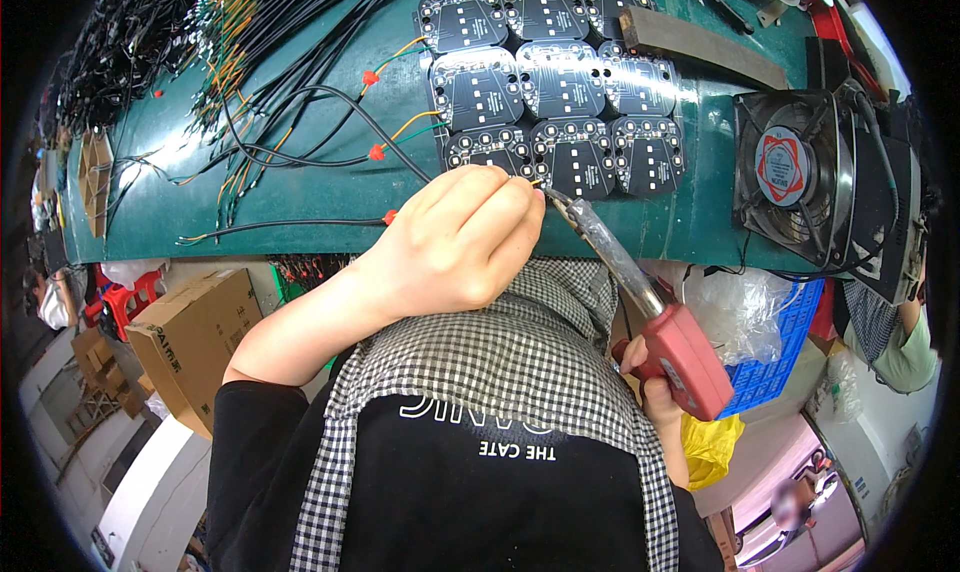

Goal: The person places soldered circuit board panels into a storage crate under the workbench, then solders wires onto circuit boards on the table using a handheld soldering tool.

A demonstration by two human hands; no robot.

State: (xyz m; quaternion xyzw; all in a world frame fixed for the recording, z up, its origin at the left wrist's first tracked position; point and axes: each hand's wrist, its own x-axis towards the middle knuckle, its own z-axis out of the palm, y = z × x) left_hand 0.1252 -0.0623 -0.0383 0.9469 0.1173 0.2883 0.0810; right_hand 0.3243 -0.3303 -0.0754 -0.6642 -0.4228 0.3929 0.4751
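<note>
My left hand is closed in a pinch on the end of a black cable, over the near edge of the circuit boards. A short yellow wire end shows beyond its fingertips; the exact grip is hidden by the fingers. In my right hand is a red-handled soldering gun, its barrel slanting up and left until the tip comes close to those fingertips. Several black circuit boards lie joined in rows on the green tabletop. Other black cables with red pieces reach the boards' left side by yellow and green wires.
A grey bar lies across the boards' far right corner. To the right stands a black fan. Bundled cables cover the far left. Below the table edge are a cardboard box and a blue crate holding clear plastic.
</note>
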